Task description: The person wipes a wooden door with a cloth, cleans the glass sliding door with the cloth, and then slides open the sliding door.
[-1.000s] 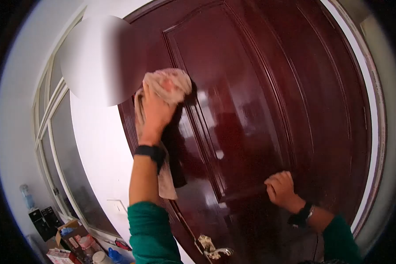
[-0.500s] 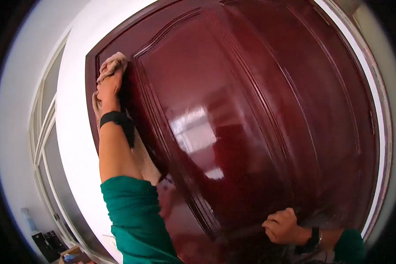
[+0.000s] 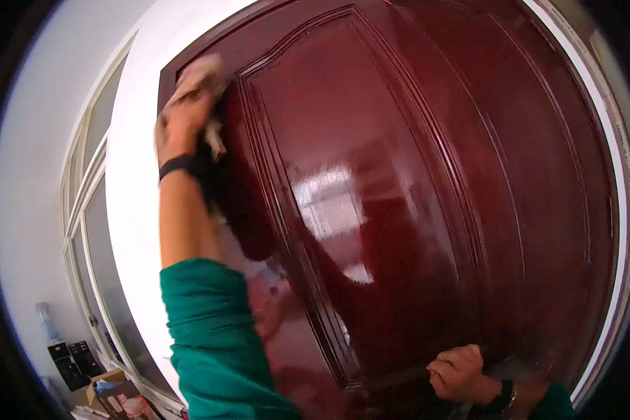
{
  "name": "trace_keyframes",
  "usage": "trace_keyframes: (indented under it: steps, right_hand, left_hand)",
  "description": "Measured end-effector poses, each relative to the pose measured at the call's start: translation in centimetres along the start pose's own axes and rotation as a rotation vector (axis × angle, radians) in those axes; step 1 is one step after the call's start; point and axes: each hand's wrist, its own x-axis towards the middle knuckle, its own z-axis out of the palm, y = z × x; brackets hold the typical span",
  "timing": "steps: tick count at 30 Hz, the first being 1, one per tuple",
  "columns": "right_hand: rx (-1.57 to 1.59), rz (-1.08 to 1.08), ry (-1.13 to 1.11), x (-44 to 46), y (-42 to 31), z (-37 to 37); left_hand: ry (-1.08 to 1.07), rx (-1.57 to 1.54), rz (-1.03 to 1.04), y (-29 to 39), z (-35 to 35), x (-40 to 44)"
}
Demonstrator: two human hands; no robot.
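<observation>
My left hand is closed around a beige cloth, pressing it on the upper left part of a glossy dark red panelled door. Hand and cloth are blurred by motion, and a loose end of the cloth hangs beside the wrist. A black band circles that wrist, below a pushed-up green sleeve. At the lower right, my right hand is curled into a fist in front of the door. Its palm is hidden, so I cannot tell what it holds, if anything.
White wall borders the door on the left, with a white-framed window beyond it. At the lower left are a water bottle, black boxes like speakers and an open cardboard box. A white frame edges the door's right side.
My left hand has moved the cloth upward along the door's left edge, and the long hanging part of the cloth no longer shows along the forearm. My right hand stays curled. The view has shifted slightly.
</observation>
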Motion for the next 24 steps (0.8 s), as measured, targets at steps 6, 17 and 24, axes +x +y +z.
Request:
trace_keyframes:
  steps: [6, 17, 24]
  right_hand:
    - [0.011, -0.037, -0.037, 1.6, 0.7, -0.2]
    - [-0.074, -0.066, -0.017, 1.4, 0.4, -3.2]
    - [-0.123, -0.102, -0.022, 0.3, 0.1, -3.2]
  left_hand:
    - [-0.085, -0.055, -0.275, -12.2, -3.5, -11.2]
    - [-0.995, 1.006, 0.101, -1.2, -14.8, -49.2]
    - [-0.868, -0.03, -0.579, 16.5, -23.4, -70.2]
